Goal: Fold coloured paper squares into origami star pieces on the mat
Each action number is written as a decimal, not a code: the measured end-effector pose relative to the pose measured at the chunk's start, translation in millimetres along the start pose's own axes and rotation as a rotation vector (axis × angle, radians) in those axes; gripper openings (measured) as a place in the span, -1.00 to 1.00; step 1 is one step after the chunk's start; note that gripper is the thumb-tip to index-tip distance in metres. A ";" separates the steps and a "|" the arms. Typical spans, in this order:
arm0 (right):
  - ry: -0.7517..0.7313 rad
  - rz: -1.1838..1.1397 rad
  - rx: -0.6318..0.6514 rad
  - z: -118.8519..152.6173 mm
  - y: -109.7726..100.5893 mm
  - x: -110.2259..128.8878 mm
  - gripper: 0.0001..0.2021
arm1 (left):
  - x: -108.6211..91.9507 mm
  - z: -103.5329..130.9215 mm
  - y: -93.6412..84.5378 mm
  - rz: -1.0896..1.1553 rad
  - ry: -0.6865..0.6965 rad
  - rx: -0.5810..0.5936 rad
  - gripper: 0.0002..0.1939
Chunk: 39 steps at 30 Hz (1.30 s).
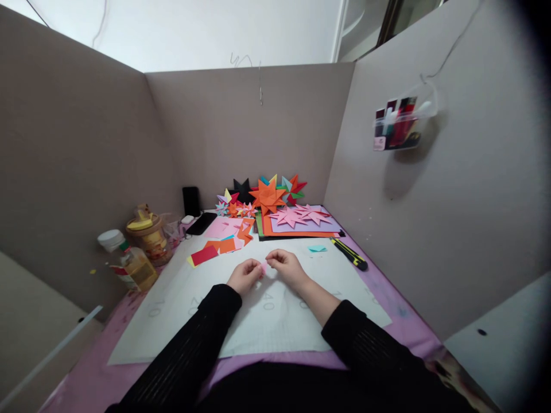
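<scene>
A small piece of pink paper (264, 267) is held up just above the white sheet, between my two hands. My left hand (247, 276) pinches its left side with thumb and fingers. At its upper right edge, the fingertips of my right hand (287, 268) are closed in a pinch. The paper is mostly covered by fingers, so its folds cannot be made out. Beyond my right hand lies a small folded turquoise paper (317, 249). Left of my hands, a red paper rectangle (204, 256) rests over a yellow one.
A yellow-black utility knife (349, 254) lies at the right. Behind are pink paper stars (289, 216) on coloured sheets and a large orange star (268, 196). Orange paper pieces (227, 246), a phone (202, 223) and a bottle (136, 267) are on the left. Panels enclose the table.
</scene>
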State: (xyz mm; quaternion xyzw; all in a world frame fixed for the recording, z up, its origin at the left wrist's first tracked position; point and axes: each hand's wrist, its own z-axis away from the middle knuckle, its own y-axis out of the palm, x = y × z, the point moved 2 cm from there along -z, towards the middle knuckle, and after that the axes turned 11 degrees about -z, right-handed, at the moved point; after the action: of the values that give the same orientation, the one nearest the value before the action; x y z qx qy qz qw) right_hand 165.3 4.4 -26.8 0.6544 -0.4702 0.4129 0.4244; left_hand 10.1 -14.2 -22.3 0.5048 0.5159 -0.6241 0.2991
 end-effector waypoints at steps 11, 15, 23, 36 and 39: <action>0.006 0.000 0.069 3.7 5.2 3.0 -0.83 | -1.7 1.2 2.2 0.059 0.015 -0.037 -0.66; -0.010 0.032 0.085 4.6 5.2 3.8 -0.83 | -5.9 2.8 2.9 0.058 0.013 -0.026 -0.65; -0.024 -0.012 0.148 6.8 9.6 9.5 -0.86 | -5.2 4.4 4.3 0.048 -0.033 0.084 -0.61; -0.046 -0.035 0.261 8.0 9.8 11.1 -0.88 | -1.8 4.5 9.1 0.324 -0.200 0.162 -0.67; -0.047 -0.043 0.223 7.0 7.5 9.3 -0.88 | -1.2 2.4 5.3 0.252 -0.152 0.038 -0.73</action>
State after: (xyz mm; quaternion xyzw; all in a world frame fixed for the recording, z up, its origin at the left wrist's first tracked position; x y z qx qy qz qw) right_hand 161.0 -6.1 -18.9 0.7170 -0.4168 0.4381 0.3468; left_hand 14.5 -18.2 -23.1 0.5223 0.4124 -0.6277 0.4039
